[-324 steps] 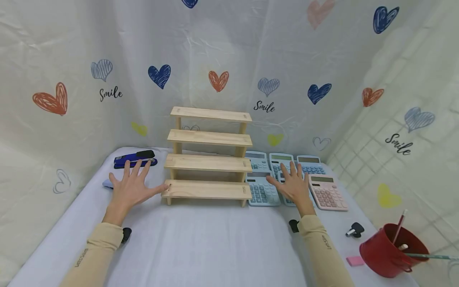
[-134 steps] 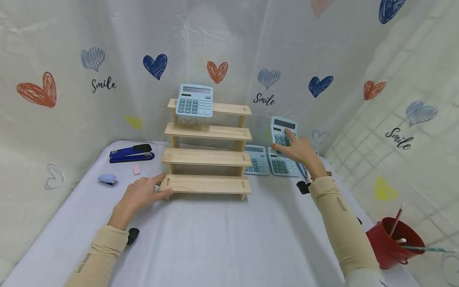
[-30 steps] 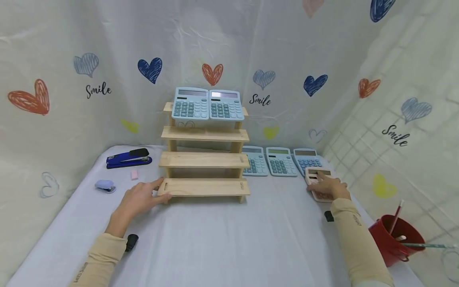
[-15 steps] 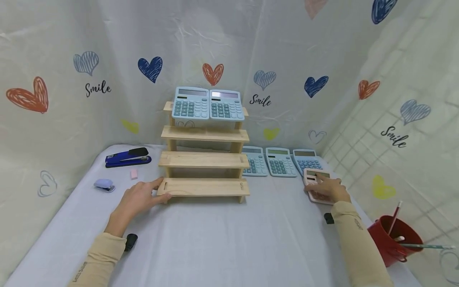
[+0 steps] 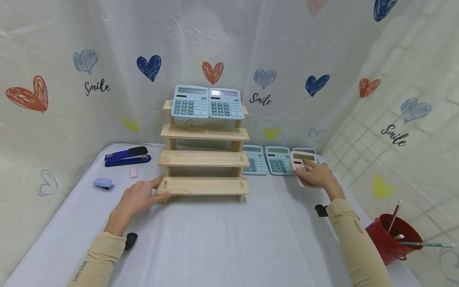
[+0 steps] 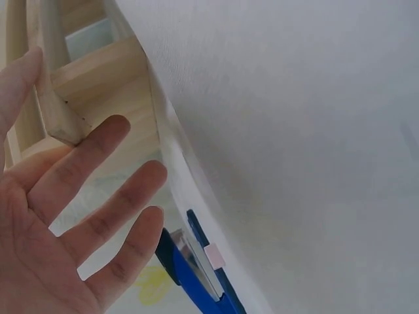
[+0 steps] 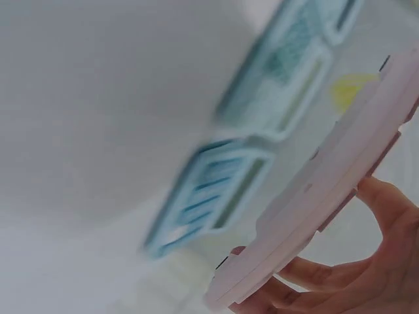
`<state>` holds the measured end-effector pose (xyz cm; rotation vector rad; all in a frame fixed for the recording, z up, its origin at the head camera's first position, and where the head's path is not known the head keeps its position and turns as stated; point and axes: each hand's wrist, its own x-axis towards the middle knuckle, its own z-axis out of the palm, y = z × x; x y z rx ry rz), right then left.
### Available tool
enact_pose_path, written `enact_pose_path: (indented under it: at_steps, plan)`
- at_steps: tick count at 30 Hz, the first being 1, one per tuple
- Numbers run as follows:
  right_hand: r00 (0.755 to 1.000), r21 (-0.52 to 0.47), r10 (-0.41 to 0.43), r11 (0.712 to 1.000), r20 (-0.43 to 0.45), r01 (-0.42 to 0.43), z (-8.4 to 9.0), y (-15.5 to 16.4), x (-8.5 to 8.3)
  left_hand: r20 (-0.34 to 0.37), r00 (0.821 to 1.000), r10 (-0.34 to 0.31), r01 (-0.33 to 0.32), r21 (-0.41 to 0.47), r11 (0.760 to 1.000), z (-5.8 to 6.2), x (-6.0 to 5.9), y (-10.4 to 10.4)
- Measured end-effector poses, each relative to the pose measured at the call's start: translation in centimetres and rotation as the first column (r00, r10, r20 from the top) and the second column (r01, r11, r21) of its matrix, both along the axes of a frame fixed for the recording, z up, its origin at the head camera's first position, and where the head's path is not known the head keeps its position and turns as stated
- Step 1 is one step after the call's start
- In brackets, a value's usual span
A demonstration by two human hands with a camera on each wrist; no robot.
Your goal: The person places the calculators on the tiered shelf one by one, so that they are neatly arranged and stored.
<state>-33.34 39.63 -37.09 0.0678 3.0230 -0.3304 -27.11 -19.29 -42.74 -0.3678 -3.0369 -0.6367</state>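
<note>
In the head view my right hand (image 5: 317, 178) grips a pink calculator (image 5: 303, 159), held up off the cloth in front of the rightmost blue calculator (image 5: 304, 150). The right wrist view shows its pale pink underside (image 7: 314, 190) between thumb and fingers. My left hand (image 5: 138, 201) pinches the left end of the lowest tier of a four-step wooden display stand (image 5: 204, 186). In the left wrist view, thumb and index finger touch that board's end (image 6: 62, 124); the other fingers are spread. On the top tier, a blue calculator (image 5: 190, 102) leans beside a second blue calculator (image 5: 226, 104).
Two more blue calculators (image 5: 278, 160) lie right of the stand. At left are a dark blue stapler (image 5: 127, 156), a pink eraser (image 5: 134, 173) and a small lilac stapler (image 5: 103, 183). A red bucket (image 5: 385, 241) holding pencils stands at the right edge.
Two blue calculators have gone onto the top tier since the earliest frame. Over the last half second my right hand has lifted the pink calculator up and leftward. My left hand stays put.
</note>
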Motion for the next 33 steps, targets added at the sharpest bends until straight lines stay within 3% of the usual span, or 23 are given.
enact_pose_path:
  at_steps: [7,15,25,33]
  plan:
    - [0.986,0.016,0.113,0.994,-0.121,-0.112,2.9,-4.5,-0.5,0.008,1.000,0.001,-0.001,-0.002,1.000,-0.1,0.0,-0.1]
    - [0.979,-0.037,0.144,0.988,-0.142,-0.151,5.7,-10.4,-0.7,0.002,1.000,0.002,-0.002,0.002,1.000,-0.4,-0.1,-0.1]
    - [0.926,0.017,0.309,0.949,-0.217,-0.313,8.2,-17.2,-0.5,-0.002,1.000,0.007,-0.007,0.001,1.000,-0.2,-0.1,-0.1]
    - [0.885,0.085,0.385,0.923,-0.262,-0.376,8.6,-21.0,-1.8,-0.023,1.000,0.001,-0.002,-0.004,1.000,-0.5,-0.2,-0.2]
